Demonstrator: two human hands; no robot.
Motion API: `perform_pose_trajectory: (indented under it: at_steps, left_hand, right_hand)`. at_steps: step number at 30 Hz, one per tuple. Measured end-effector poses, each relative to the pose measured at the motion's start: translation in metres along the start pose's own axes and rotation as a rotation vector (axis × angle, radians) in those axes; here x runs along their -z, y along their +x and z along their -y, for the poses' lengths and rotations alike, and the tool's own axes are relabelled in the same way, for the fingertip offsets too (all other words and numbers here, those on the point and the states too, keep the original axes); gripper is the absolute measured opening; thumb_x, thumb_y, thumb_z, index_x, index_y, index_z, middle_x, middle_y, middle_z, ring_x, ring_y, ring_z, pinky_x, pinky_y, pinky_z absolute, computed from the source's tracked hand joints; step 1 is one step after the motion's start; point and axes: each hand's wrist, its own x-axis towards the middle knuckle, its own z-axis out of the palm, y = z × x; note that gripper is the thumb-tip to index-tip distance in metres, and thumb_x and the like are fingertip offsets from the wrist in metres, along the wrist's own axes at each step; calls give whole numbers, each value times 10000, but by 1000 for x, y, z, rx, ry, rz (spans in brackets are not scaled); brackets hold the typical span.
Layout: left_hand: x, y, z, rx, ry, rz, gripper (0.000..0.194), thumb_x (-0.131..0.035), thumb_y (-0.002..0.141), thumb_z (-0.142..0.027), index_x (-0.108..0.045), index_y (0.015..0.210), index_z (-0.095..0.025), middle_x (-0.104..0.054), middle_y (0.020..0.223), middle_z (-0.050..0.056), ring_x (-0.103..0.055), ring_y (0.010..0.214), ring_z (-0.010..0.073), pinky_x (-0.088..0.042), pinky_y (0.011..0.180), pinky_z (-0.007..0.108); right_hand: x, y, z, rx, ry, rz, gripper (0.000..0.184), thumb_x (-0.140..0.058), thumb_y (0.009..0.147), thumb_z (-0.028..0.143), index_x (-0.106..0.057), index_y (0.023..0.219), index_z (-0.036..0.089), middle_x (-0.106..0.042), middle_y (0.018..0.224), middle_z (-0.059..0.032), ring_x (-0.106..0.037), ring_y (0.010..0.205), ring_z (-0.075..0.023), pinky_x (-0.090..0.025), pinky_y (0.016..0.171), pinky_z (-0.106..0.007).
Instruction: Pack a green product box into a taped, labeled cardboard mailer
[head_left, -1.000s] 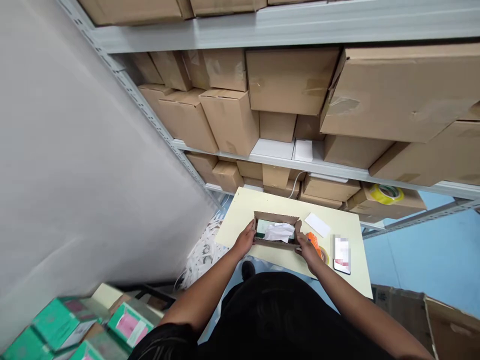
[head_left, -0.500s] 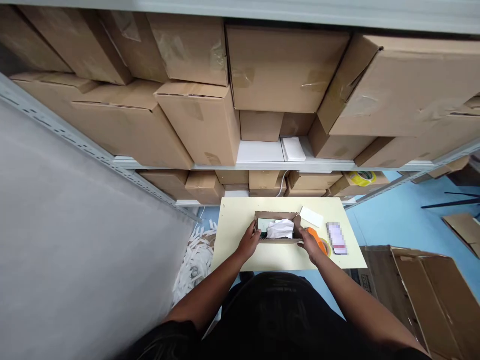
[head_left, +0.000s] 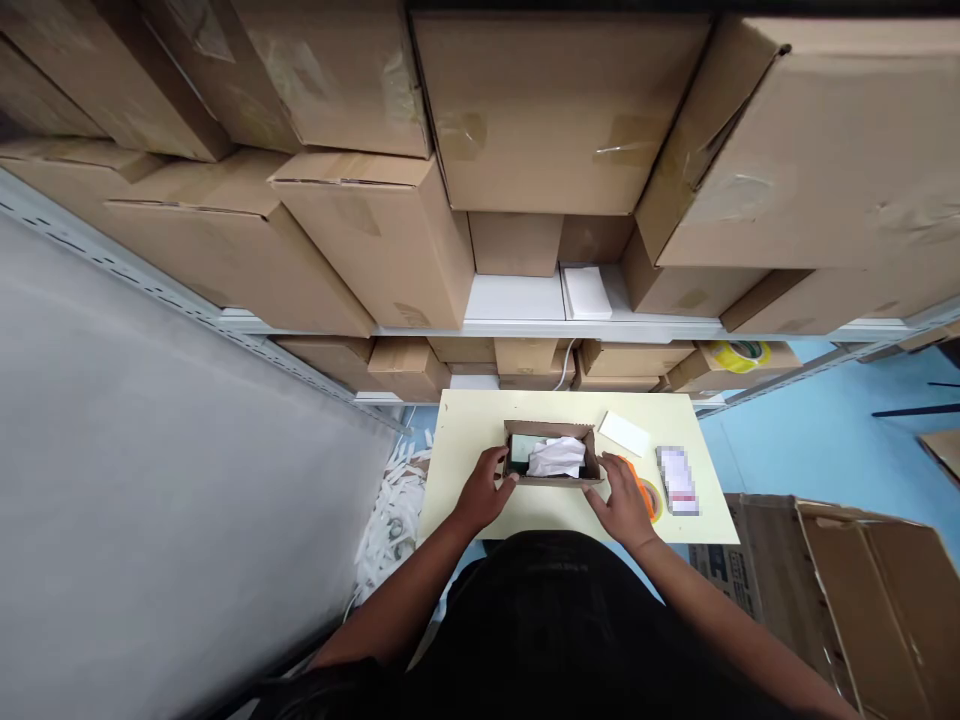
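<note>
A small open cardboard box (head_left: pixel 551 482) lies lengthwise on the pale yellow table. Inside it are crumpled white paper (head_left: pixel 556 457) and a pale green item (head_left: pixel 526 450), partly covered by the paper. My left hand (head_left: pixel 482 492) is at the box's left end, fingers and thumb spread around the corner. At the right end my right hand (head_left: pixel 624 503) is open too, thumb by the front wall and fingers by the side. Both hands touch or nearly touch the cardboard. An orange tape dispenser (head_left: pixel 642 488) with a tape roll lies beside my right hand, partly hidden by it.
On the table (head_left: pixel 465 430) are a white flat box (head_left: pixel 625 433) and a phone (head_left: pixel 678 480) with a blurred screen. Shelves (head_left: pixel 517 298) of cardboard boxes rise behind it. Yellow tape (head_left: pixel 741 355) rests on a lower box. Paper strips (head_left: pixel 394 505) lie at left, a large carton (head_left: pixel 874 600) at right.
My fingers have loosened and spread at both ends of the small box. The box has shifted slightly left in view. The camera view has moved a little closer to the shelves.
</note>
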Motion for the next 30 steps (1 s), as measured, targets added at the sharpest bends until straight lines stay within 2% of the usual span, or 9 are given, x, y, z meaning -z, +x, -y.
perform_pose_trajectory:
  at_steps: [3, 6, 8, 15, 19, 21, 24, 27, 30]
  left_hand:
    - [-6, 0, -5, 17, 31, -28, 465, -595, 965, -341, -504, 1406, -226, -518, 1416, 133, -565, 1281, 263, -592, 950, 403]
    - [-9, 1, -7, 46, 44, -45, 442, -585, 978, -349, -506, 1396, -227, -520, 1397, 125, -565, 1267, 255, -592, 948, 391]
    - [-11, 0, -8, 62, 45, -50, 441, -586, 979, -351, -507, 1395, -227, -521, 1395, 121, -566, 1261, 253, -591, 948, 389]
    - [-12, -5, -6, 49, 34, -26, 483, -608, 959, -330, -500, 1419, -230, -515, 1412, 125, -567, 1277, 258, -582, 975, 414]
    - [-8, -5, -4, -9, 96, 1, 526, -675, 914, -329, -525, 1408, -230, -526, 1419, 128, -544, 1329, 276, -496, 1120, 479]
    - [-6, -5, -3, -16, 110, 10, 559, -690, 905, -340, -521, 1426, -230, -524, 1437, 132, -541, 1344, 279, -474, 1149, 486]
    - [-5, -3, 1, -9, 149, 24, 598, -696, 900, -353, -522, 1459, -230, -512, 1488, 139, -515, 1387, 295, -447, 1178, 498]
    - [-6, -1, 6, -26, 238, 65, 607, -708, 896, -369, -550, 1468, -240, -527, 1515, 130, -467, 1438, 309, -381, 1232, 511]
    - [-6, 2, 10, -66, 289, 124, 565, -703, 906, -392, -592, 1441, -247, -576, 1485, 117, -487, 1414, 306, -394, 1223, 511]
  right_hand:
    - [7, 13, 7, 195, -150, 87, 447, -572, 956, 440, -657, 1335, 219, -626, 1372, -171, -495, 1345, -380, -357, 1168, -577]
    - [13, 31, 17, 375, -233, 317, 333, -517, 989, 348, -746, 1198, 226, -718, 1142, -145, -583, 1175, -351, -396, 1091, -531]
    - [13, 42, 25, 428, -278, 443, 327, -508, 992, 346, -773, 1131, 213, -736, 1041, -142, -618, 1071, -334, -428, 1024, -498]
    - [-10, 66, 56, 405, -424, 763, 317, -646, 902, 445, -800, 1045, 207, -790, 1035, -155, -709, 971, -348, -495, 865, -433]
    - [-21, 74, 70, 345, -550, 893, 344, -666, 861, 443, -809, 1022, 174, -790, 1012, -190, -720, 940, -378, -516, 815, -458]
    - [-16, 72, 69, 378, -522, 821, 340, -661, 873, 426, -797, 1056, 174, -783, 1036, -180, -706, 989, -378, -509, 886, -486]
    - [5, 57, 50, 443, -358, 521, 352, -605, 935, 402, -748, 1186, 202, -745, 1180, -148, -641, 1152, -356, -458, 1037, -493]
    - [26, 36, 19, 327, -273, 263, 391, -555, 976, 442, -726, 1235, 204, -707, 1243, -155, -612, 1198, -344, -435, 1097, -497]
    - [29, 20, -5, 248, -210, 263, 483, -606, 943, 492, -690, 1316, 196, -672, 1330, -161, -596, 1258, -354, -459, 1104, -510]
